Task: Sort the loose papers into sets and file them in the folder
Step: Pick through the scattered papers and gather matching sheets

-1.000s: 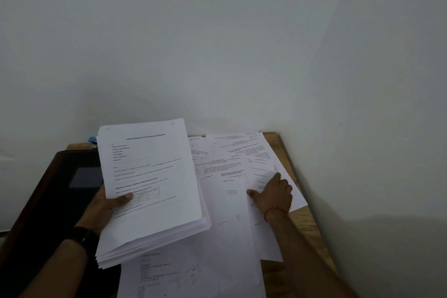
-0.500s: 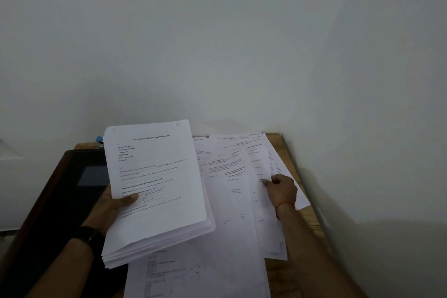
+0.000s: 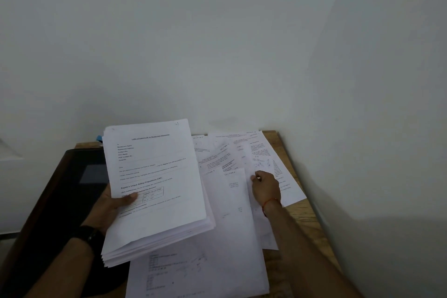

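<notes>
- A thick stack of white printed papers [image 3: 157, 176] is gripped by the left hand [image 3: 113, 203]
- One of the loose white sheets [image 3: 234, 213] on the wooden table [image 3: 309, 225] is pinched by the right hand [image 3: 264, 189]
- Sorting is judged partly done; nothing is seen filed

My wooden table [image 3: 309, 222] sits in the corner of the walls. Printed sheets [image 3: 242, 152] lie fanned and overlapping from 12 to 2 o'clock, some hand-marked with section headings. More white sheets [image 3: 217, 261] run down to 6 o'clock. At 9 o'clock lies a dark flat object [image 3: 72, 189]. A small blue thing [image 3: 99, 138] peeks out at 11.
</notes>
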